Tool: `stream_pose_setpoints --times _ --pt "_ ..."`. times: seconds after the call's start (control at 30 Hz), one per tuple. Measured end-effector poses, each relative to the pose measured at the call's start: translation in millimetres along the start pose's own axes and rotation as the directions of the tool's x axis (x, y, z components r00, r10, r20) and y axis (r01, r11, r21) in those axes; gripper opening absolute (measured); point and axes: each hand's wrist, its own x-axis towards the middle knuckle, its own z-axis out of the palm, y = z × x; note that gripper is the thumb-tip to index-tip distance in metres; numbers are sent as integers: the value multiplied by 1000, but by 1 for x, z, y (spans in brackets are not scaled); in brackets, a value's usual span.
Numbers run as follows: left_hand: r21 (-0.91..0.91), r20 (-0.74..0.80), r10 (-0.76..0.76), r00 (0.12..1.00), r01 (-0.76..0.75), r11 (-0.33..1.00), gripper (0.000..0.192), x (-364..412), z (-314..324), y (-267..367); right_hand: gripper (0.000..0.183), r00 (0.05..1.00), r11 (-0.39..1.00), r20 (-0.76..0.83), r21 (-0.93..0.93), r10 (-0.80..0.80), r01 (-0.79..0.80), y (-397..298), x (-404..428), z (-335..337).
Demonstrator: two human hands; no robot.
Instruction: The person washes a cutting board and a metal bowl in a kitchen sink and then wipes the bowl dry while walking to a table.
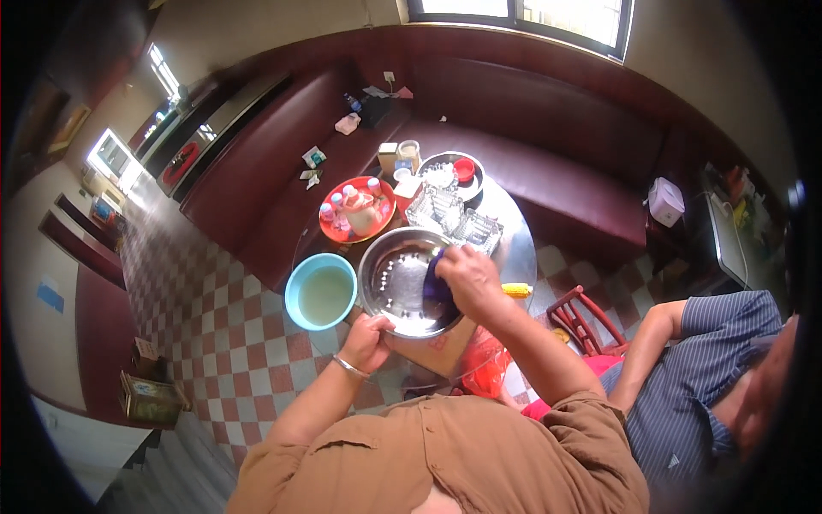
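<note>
A round stainless steel basin (404,292) is tilted up in front of me over the glass table. My left hand (369,342) grips its near left rim, the thumb over the edge. Inside the basin's right side, my right hand (467,276) presses a dark purple cloth (437,277) against the metal. The cloth is partly hidden by my fingers. To the left of the basin stands a light blue plastic basin (292,297) holding cloudy water (326,295).
Beyond the basin are glass ashtrays (435,209), a red tray (331,234) with bottles and a pitcher, and a steel bowl (476,189). A corn cob (516,290) lies at the table's right. A person in a striped shirt (690,392) sits to my right near a red chair (587,321).
</note>
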Motion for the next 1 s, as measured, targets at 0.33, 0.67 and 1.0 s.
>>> stream_pose_setpoints --times 0.33,0.67,1.0 --pt "109 33 -100 994 96 989 47 -14 -10 -5 46 983 840 -6 519 -183 160 -66 -22 19" --pt "167 5 -91 996 89 982 48 -9 2 19 57 988 955 -35 264 149 -135 -62 -15 5" --pt "205 -22 -155 988 156 966 43 5 -9 26 42 996 825 91 564 -16 -38 -62 -9 24"
